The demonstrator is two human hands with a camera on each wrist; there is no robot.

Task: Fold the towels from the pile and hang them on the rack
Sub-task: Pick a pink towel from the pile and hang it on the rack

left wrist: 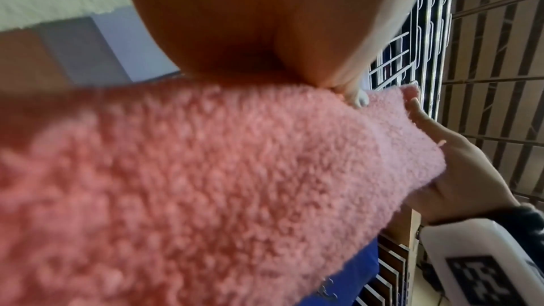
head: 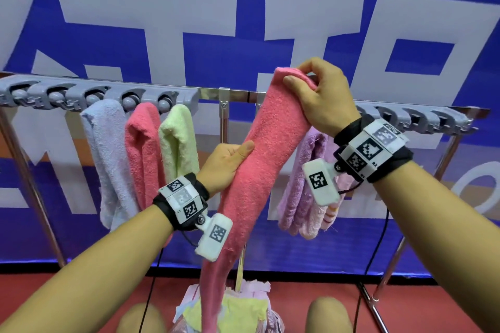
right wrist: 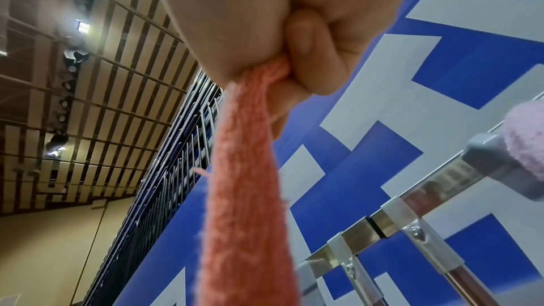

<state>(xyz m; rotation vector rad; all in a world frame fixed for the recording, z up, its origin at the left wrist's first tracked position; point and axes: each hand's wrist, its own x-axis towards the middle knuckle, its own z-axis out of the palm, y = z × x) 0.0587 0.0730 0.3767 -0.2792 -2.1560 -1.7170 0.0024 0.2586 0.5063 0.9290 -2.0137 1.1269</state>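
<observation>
The right hand point(head: 322, 97) grips the top end of a coral-pink towel point(head: 259, 149), its fingers and thumb curled round the folded edge and holding it up at the height of the rack point(head: 235, 94), in front of the bar's middle stretch. From the right wrist view the fingers point(right wrist: 312, 38) are bunched tight over the cloth point(right wrist: 244, 194), which hangs down in a narrow band. The left hand point(head: 226, 165) holds the same towel lower down, thumb laid across its front and fingers wrapped behind, so the cloth runs slanting from upper right to lower left and then hangs toward the floor. Below its tail sits the pile point(head: 243, 308) of yellow and pale towels. On the rack's left side hang a lavender towel point(head: 108, 149), a pink towel point(head: 142, 149) and a green towel point(head: 178, 140), side by side; right of the held towel hang purple and pale pink towels point(head: 305, 184). A blue and white banner point(head: 243, 21) stands behind.
</observation>
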